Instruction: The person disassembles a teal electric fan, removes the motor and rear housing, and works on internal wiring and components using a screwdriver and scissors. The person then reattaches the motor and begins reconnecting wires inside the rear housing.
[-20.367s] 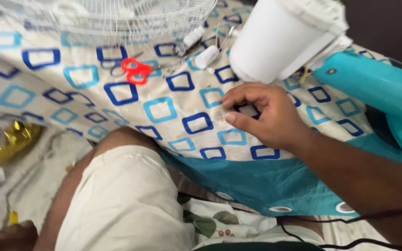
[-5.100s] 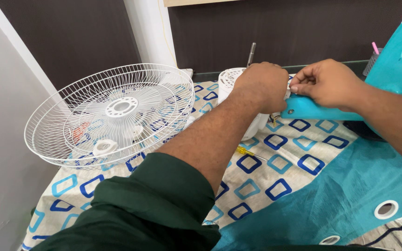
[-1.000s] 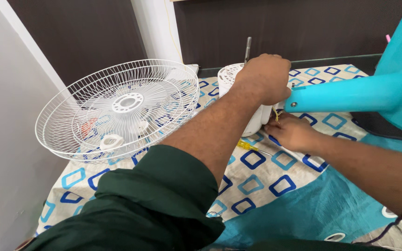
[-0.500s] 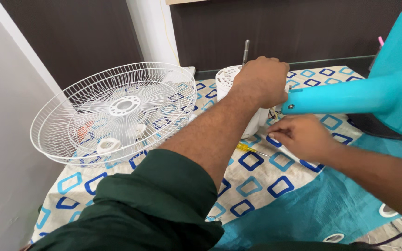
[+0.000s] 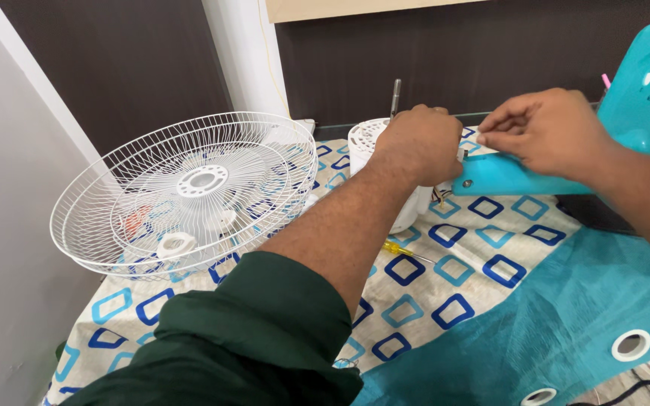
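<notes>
Here the left hand (image 5: 419, 146) was closed over the top of the white cylindrical plastic fan motor housing (image 5: 385, 162), which stood on the cloth patterned with blue squares (image 5: 483, 263). The right hand (image 5: 543, 131) had its fingertips pressed together at the near end of the turquoise plastic fan stand (image 5: 505, 174), just beside the housing; whether they pinched anything small could not be told. A yellow-handled screwdriver (image 5: 402, 249) lay below the housing. The white wire fan guards (image 5: 189, 192) sat stacked well to the left.
</notes>
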